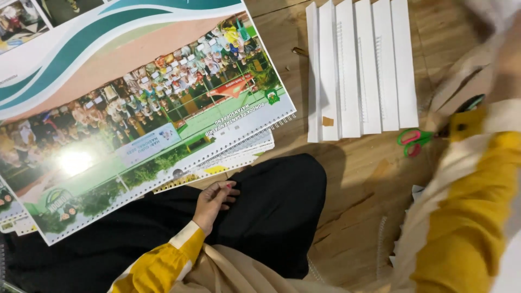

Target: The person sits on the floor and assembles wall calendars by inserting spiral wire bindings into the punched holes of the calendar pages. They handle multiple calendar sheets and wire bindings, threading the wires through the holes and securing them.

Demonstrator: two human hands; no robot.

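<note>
Glossy printed sheets [135,108], punched along one edge for spiral binding, lie stacked just above and to the left of our left hand [214,203]; the top sheet carries a large group photograph under teal and salmon bands. We see the left hand resting on black fabric [271,211] that covers the lap, fingers loosely curled inward, holding nothing, with its fingertips [230,190] near the lower edge of the stack but apart from it. Its sleeve [163,263] is yellow and cream. Our right hand is not visible as such: only a blurred yellow and cream sleeve [467,217] fills the right edge of the view, so we cannot tell how far that hand is open or whether it grips anything. Beside that sleeve, on the wooden floor [353,179], lie scissors [415,140] with green and pink handles. Above the scissors, well to the upper right of the left hand, a row of white folded strips [361,68] lies side by side, overlapping slightly, on the same floor.
</note>
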